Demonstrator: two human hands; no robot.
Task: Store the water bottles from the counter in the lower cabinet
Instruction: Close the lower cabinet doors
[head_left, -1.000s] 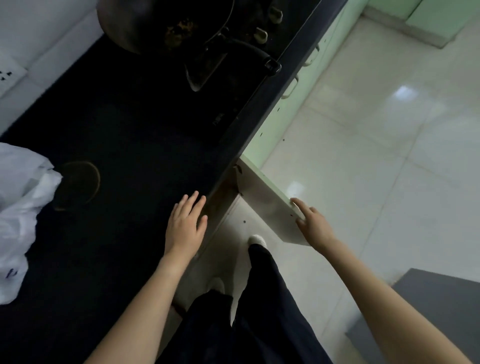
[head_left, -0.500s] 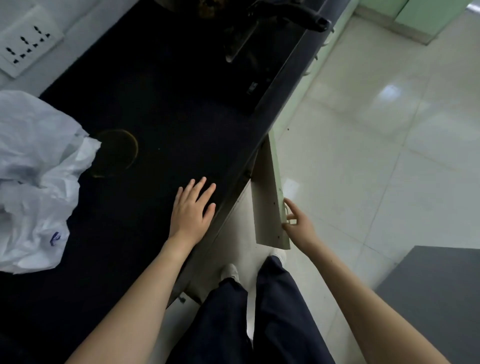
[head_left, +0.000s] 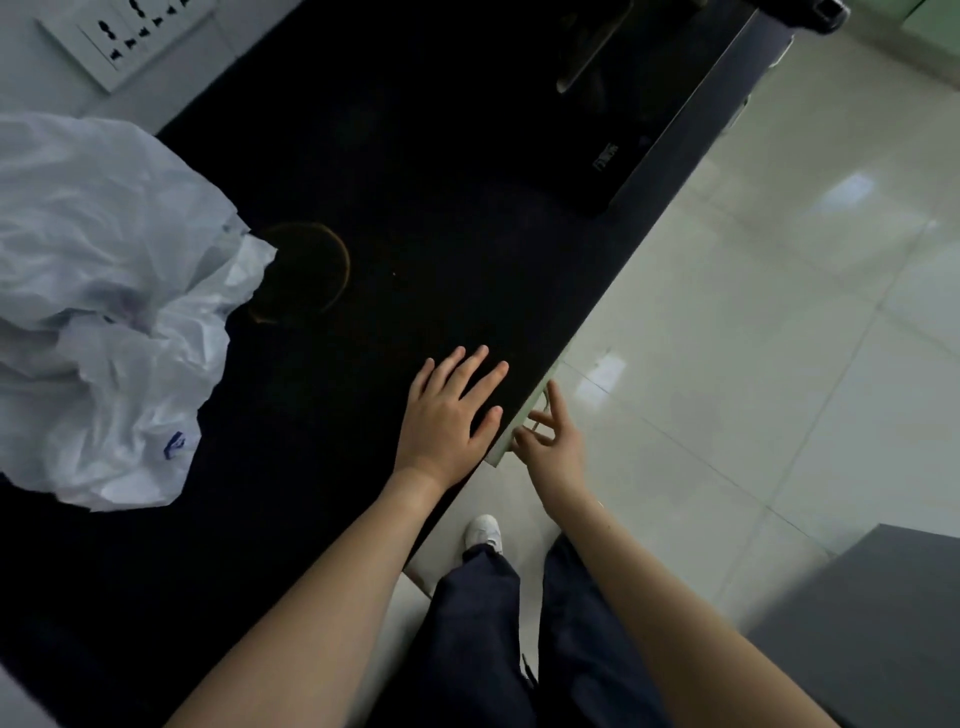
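Currently resting left hand flat, holding nothing, on bench edge; touching lower cabinet door with spread, open right hand, gripping nothing. Showing no water bottles anywhere, presumably inside cabinet. Risking pinched fingertips, or door rebounding off a bottle inside.

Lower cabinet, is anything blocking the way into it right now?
Yes: the cabinet door lies almost flat against the cabinet front under the counter, covering the opening. The right hand has spread fingers at the door's outer edge; the left hand rests flat on the counter. No water bottle is in view.
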